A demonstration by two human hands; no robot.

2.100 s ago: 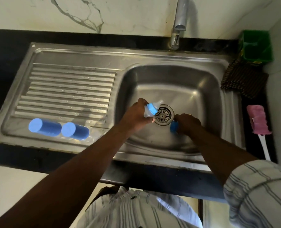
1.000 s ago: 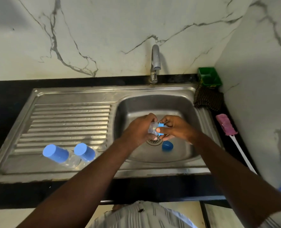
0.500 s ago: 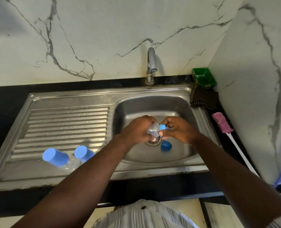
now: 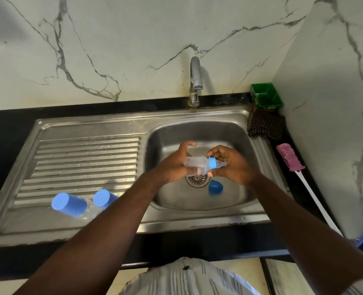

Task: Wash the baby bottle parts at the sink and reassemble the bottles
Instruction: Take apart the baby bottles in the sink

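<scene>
Bottle in hand: a small clear plastic baby bottle [image 4: 197, 165] with a light-blue screw ring [image 4: 212, 165] and a clear teat [image 4: 221, 165] is held sideways above the basin, just over the round metal drain strainer [image 4: 197, 180], with the teat pointed right.
Left hand: the left hand [image 4: 172, 167] is wrapped around the bottle's clear body, fingers curled over the top.
Right hand: the right hand [image 4: 231, 165] is closed on the blue ring, which is pinched between thumb and fingers.
Loose cap: a blue dome-shaped plastic cap [image 4: 215, 187] is seen lying on the basin floor, just right of the strainer.
Other bottles: two clear bottles with blue caps [image 4: 68, 204] [image 4: 104, 198] are laid side by side on the ribbed drainboard [image 4: 87, 154], near its front edge.
Sink: a stainless-steel sink [image 4: 197, 220] is set into the black tabletop [image 4: 6, 128]; a chrome tap [image 4: 195, 81] is mounted at the back edge.
Right edge: a green plastic tub [image 4: 265, 96] is placed in the back right corner, a dark ribbed cloth [image 4: 265, 125] before it, then a pink-headed bottle brush with a white handle [image 4: 290, 157].
</scene>
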